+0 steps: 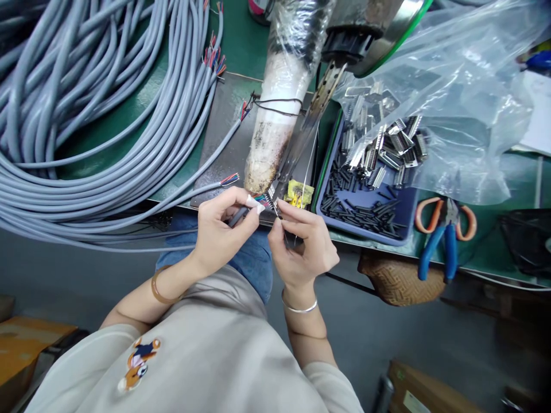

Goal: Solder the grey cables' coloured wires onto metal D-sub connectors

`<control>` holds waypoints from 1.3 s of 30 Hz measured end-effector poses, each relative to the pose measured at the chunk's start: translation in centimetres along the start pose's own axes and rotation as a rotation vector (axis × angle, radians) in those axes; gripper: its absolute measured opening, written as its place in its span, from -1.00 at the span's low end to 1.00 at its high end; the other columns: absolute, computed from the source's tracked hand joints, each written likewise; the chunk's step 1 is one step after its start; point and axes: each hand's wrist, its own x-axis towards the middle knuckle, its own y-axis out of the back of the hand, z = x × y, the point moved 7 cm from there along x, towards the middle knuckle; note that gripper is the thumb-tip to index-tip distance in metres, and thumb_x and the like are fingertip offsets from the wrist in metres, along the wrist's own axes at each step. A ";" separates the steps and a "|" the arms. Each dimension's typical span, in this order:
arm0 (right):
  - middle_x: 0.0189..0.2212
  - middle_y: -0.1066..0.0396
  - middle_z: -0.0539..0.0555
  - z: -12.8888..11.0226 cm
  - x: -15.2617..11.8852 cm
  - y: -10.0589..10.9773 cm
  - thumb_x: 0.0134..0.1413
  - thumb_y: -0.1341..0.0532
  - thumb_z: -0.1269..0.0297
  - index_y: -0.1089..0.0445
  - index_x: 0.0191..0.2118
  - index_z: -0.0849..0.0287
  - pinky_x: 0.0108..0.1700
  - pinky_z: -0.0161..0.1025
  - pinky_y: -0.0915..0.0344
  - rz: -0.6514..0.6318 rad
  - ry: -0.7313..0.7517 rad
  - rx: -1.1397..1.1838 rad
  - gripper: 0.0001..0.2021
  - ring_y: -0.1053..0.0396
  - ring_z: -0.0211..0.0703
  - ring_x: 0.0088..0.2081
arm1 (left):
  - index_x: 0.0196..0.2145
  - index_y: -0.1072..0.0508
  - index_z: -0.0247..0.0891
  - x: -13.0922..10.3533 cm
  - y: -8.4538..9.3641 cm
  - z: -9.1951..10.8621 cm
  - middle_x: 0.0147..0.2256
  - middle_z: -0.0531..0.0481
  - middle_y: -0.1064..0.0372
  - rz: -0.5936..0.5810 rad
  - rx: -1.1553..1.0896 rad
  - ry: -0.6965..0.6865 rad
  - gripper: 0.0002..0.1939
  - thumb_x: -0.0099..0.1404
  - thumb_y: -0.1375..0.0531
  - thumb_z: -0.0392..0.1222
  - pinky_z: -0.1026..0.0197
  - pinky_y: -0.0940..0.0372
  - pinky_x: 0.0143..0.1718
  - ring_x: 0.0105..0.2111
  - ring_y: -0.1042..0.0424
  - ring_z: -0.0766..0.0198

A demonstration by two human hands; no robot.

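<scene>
My left hand (226,226) has its thumb and forefinger, both with white covering on the tips, pinched on the fanned coloured wires of a grey cable (238,216). Close to its right, my right hand (303,241) is closed, thumb and forefinger together beside a metal connector (271,192) at the wire ends. A thin wire runs near those fingers; exactly what they grip is too small to make out. Just above the wires stand a stained white wrapped tube (273,129) and a slotted metal tool (316,109). A yellow piece (299,194) lies to the right.
Coiled grey cables (107,189) cover the left of the green table. On the right, a blue tray (364,226) holds metal connectors and black tubes, partly under a clear plastic bag (465,109). Blue-handled pliers (439,246) and orange-handled cutters (430,217) lie at the table edge.
</scene>
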 end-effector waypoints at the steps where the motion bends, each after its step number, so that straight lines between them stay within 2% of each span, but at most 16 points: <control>1: -0.13 -0.66 0.07 0.1 0.0 0.0 0.19 -0.35 0.48 -0.40 -0.21 0.07 -0.17 -0.25 -0.60 -0.003 -0.005 0.000 -0.82 -0.65 -0.17 -0.20 | -0.41 -0.48 -0.28 0.0 0.0 0.0 -0.48 0.10 -0.39 0.000 0.001 0.006 -0.88 0.26 -0.34 -0.29 0.42 -0.16 -0.56 -0.58 -0.26 0.49; 15: -0.15 -0.66 0.05 0.3 0.3 -0.1 0.19 -0.36 0.49 -0.43 -0.19 0.08 -0.10 -0.21 -0.59 -0.007 -0.036 0.024 -0.83 -0.65 -0.16 -0.17 | -0.40 -0.49 -0.29 0.0 0.0 -0.4 -0.56 0.14 -0.36 -0.001 -0.005 0.092 -0.88 0.25 -0.36 -0.25 0.42 -0.12 -0.61 -0.65 -0.22 0.51; 19: -0.15 -0.66 0.04 0.1 0.6 0.0 0.20 -0.37 0.47 -0.45 -0.20 0.08 -0.10 -0.20 -0.59 0.003 -0.031 -0.003 -0.84 -0.64 -0.16 -0.18 | -0.37 -0.50 -0.28 -0.1 0.0 0.2 -0.51 0.13 -0.38 0.004 0.024 0.009 -0.91 0.28 -0.34 -0.31 0.41 -0.08 -0.63 -0.65 -0.19 0.53; 25: -0.14 -0.66 0.03 -0.4 0.9 0.1 0.17 -0.40 0.49 -0.48 -0.17 0.07 -0.08 -0.22 -0.61 -0.005 -0.017 -0.053 -0.81 -0.65 -0.16 -0.16 | -0.35 -0.50 -0.26 -0.2 0.1 1.1 -0.44 0.12 -0.42 0.030 0.049 -0.111 -0.92 0.29 -0.33 -0.34 0.42 -0.16 -0.58 -0.61 -0.24 0.52; 33: -0.15 -0.68 0.09 -0.6 -0.2 0.1 0.19 -0.36 0.49 -0.42 -0.21 0.10 -0.13 -0.30 -0.60 -0.016 0.076 -0.058 -0.84 -0.67 -0.17 -0.20 | -0.40 -0.50 -0.27 -0.6 0.2 -0.4 -0.40 0.05 -0.50 -0.028 0.028 0.045 -0.91 0.25 -0.34 -0.32 0.42 -0.20 -0.56 -0.57 -0.30 0.48; 36: -0.16 -0.68 0.05 -0.1 -0.3 0.5 0.24 -0.33 0.43 -0.41 -0.16 0.06 -0.18 -0.27 -0.59 -0.014 -0.008 -0.013 -0.86 -0.67 -0.15 -0.20 | -0.37 -0.50 -0.29 -1.0 0.0 -0.5 -0.32 -0.02 -0.57 -0.073 -0.005 0.087 -0.92 0.27 -0.33 -0.31 0.40 -0.19 -0.59 -0.61 -0.30 0.50; 39: -0.17 -0.67 0.02 0.6 -0.2 0.7 0.30 -0.29 0.37 -0.40 -0.15 0.05 -0.26 -0.29 -0.57 -0.098 -0.177 0.019 -0.91 -0.67 -0.16 -0.23 | -0.37 -0.52 -0.30 -1.4 -0.1 -0.1 -0.28 -0.07 -0.61 -0.115 -0.006 0.071 -0.92 0.30 -0.32 -0.29 0.39 -0.25 -0.57 -0.58 -0.38 0.46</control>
